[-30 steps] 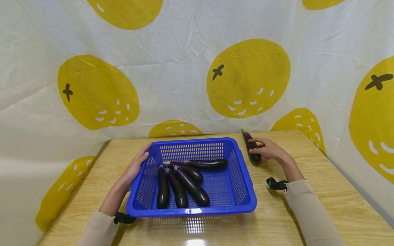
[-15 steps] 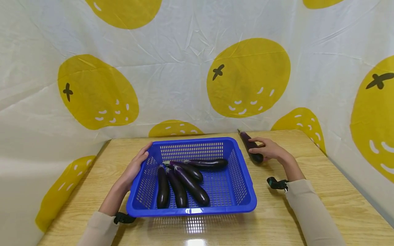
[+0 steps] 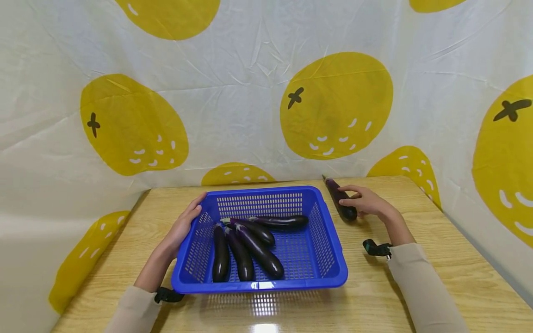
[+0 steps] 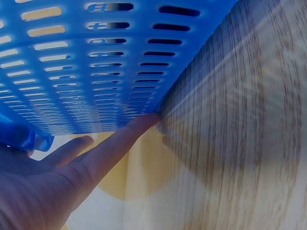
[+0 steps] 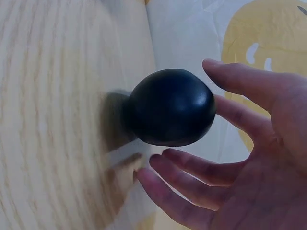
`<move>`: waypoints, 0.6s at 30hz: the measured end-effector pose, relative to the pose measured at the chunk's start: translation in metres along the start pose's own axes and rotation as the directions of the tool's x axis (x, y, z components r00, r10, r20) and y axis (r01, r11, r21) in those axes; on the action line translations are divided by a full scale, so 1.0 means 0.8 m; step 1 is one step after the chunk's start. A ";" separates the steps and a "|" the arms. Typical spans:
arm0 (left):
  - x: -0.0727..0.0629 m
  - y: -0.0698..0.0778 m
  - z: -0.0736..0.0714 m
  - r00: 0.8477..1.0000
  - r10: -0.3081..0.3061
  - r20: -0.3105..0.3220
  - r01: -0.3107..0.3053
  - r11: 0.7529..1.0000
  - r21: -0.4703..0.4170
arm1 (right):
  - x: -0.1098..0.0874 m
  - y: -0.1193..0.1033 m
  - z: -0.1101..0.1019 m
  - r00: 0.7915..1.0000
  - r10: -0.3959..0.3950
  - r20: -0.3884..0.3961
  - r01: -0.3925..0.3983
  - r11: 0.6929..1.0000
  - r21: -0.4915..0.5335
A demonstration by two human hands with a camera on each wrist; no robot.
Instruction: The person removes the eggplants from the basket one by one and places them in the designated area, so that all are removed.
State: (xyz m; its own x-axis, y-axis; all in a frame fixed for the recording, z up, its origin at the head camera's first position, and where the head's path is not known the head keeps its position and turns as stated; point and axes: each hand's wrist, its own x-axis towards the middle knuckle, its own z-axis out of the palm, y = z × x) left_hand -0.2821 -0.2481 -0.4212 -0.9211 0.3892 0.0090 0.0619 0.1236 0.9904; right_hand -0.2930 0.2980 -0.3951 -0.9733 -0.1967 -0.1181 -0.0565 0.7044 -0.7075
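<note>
A blue perforated plastic basket (image 3: 260, 285) stands on the table with several dark purple eggplants (image 3: 259, 252) lying inside. My left hand (image 3: 181, 231) rests along the basket's left side, fingers straight; in the left wrist view one finger (image 4: 115, 148) reaches along the bottom edge of the basket wall. Right of the basket, a single eggplant (image 3: 339, 199) lies on the table, stem end pointing to the back. My right hand (image 3: 366, 203) is spread loosely around it from the right. The right wrist view shows its rounded end, with a gap between it and my thumb (image 5: 240, 81).
The wood-grain table (image 3: 437, 240) ends at the back against a white curtain (image 3: 233, 125) printed with large yellow fruit. Black wrist cameras sit on both wrists, the right one (image 3: 376, 248) just above the table.
The single eggplant's stem end has swung slightly left and its rounded end slightly right. My right hand has shifted a little to the right. The left hand and basket have stayed put.
</note>
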 end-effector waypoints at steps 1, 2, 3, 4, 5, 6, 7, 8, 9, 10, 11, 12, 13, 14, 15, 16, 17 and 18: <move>0.000 0.000 0.000 1.000 0.000 0.001 0.000 1.000 0.000 | -0.001 0.000 -0.001 1.000 -0.008 -0.012 0.007 1.000 -0.013; 0.000 0.000 0.001 1.000 0.001 0.000 -0.001 1.000 0.001 | -0.002 -0.001 -0.002 1.000 -0.017 -0.026 0.016 1.000 -0.026; 0.001 0.000 0.001 1.000 0.004 0.000 -0.004 1.000 0.004 | -0.004 -0.003 -0.004 0.999 -0.030 -0.043 0.028 0.999 -0.040; 0.001 0.001 0.001 1.000 0.007 -0.001 -0.007 1.000 0.003 | -0.005 -0.004 -0.005 0.997 -0.041 -0.061 0.038 0.998 -0.055; 0.002 0.001 0.001 1.000 0.009 -0.001 -0.009 1.000 0.004 | -0.006 -0.006 -0.006 0.995 -0.048 -0.082 0.043 0.997 -0.059; 0.002 0.001 0.001 1.000 0.009 -0.002 -0.009 1.000 0.002 | -0.007 -0.007 -0.007 0.993 -0.061 -0.100 0.055 0.997 -0.059; 0.002 0.001 0.001 1.000 0.008 -0.002 -0.008 1.000 0.000 | -0.007 -0.009 -0.008 0.990 -0.074 -0.120 0.066 0.996 -0.067; 0.002 0.001 0.001 1.000 0.005 -0.001 -0.005 1.000 -0.004 | -0.008 -0.011 -0.009 0.987 -0.082 -0.136 0.074 0.995 -0.066; 0.002 0.001 0.001 1.000 0.002 -0.002 -0.002 1.000 -0.011 | -0.009 -0.013 -0.009 0.985 -0.090 -0.150 0.080 0.994 -0.070; 0.002 0.001 0.001 1.000 -0.002 -0.001 0.002 1.000 -0.020 | -0.009 -0.016 -0.009 0.982 -0.097 -0.163 0.086 0.994 -0.069; 0.002 0.000 0.002 1.000 -0.008 -0.002 0.008 1.000 -0.029 | -0.010 -0.019 -0.009 0.979 -0.107 -0.175 0.096 0.993 -0.070; 0.002 -0.001 0.002 1.000 -0.013 -0.001 0.013 0.999 -0.039 | -0.011 -0.021 -0.009 0.975 -0.120 -0.187 0.108 0.991 -0.073; 0.002 -0.001 0.002 1.000 -0.013 -0.001 0.013 0.999 -0.049 | -0.012 -0.026 -0.010 0.971 -0.133 -0.197 0.120 0.990 -0.077; 0.001 -0.001 0.002 1.000 -0.010 -0.001 0.010 0.998 -0.054 | -0.013 -0.031 -0.010 0.968 -0.146 -0.206 0.134 0.988 -0.074; 0.001 -0.001 0.002 1.000 -0.005 -0.003 0.005 0.998 -0.056 | -0.013 -0.035 -0.011 0.963 -0.163 -0.213 0.151 0.986 -0.074; 0.001 -0.001 0.002 1.000 -0.002 -0.005 0.002 0.998 -0.057 | -0.015 -0.041 -0.011 0.959 -0.180 -0.220 0.169 0.983 -0.068; 0.001 -0.001 0.003 1.000 0.000 -0.007 -0.001 0.999 -0.054 | -0.017 -0.047 -0.012 0.954 -0.198 -0.225 0.187 0.980 -0.066; 0.001 -0.001 0.003 1.000 0.003 -0.008 -0.003 0.999 -0.051 | -0.019 -0.053 -0.013 0.949 -0.215 -0.230 0.206 0.977 -0.063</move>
State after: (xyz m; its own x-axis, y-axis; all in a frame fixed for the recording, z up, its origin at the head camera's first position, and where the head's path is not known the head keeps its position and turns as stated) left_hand -0.2818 -0.2458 -0.4220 -0.9238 0.3825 0.0130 0.0455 0.0759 0.9961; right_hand -0.2780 0.2781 -0.3564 -0.9628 -0.1816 0.1999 -0.2696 0.6902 -0.6716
